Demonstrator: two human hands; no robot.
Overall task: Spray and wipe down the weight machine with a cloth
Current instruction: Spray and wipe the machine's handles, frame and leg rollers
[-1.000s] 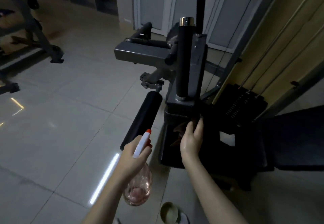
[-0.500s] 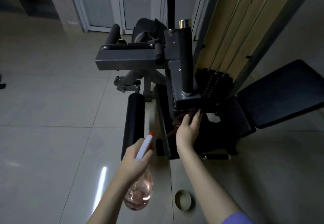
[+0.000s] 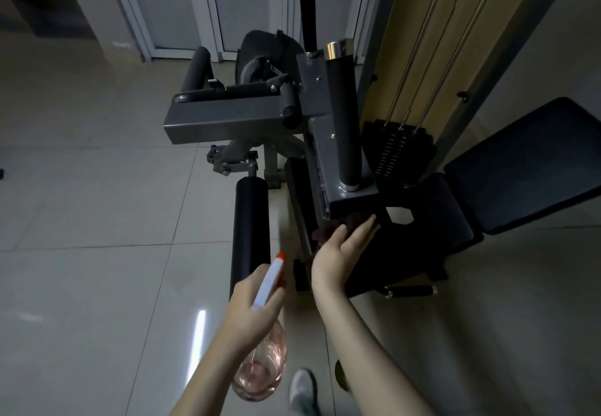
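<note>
Head view, weight machine (image 3: 227,119), glossy tiled floor (image 3: 97,220), doors (image 3: 182,2)

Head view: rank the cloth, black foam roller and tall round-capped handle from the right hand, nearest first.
1. cloth, pressed under the right hand.
2. foam roller, to its left.
3. round-capped handle, far behind, at the top.

Both bare forearms reach forward, side by side. Left hand (image 3: 250,305) is curled round the neck of the spray bottle (image 3: 260,373). Right hand (image 3: 338,253) sits further out, fingers (image 3: 364,232) straight, flat against the cloth (image 3: 328,228).
</note>
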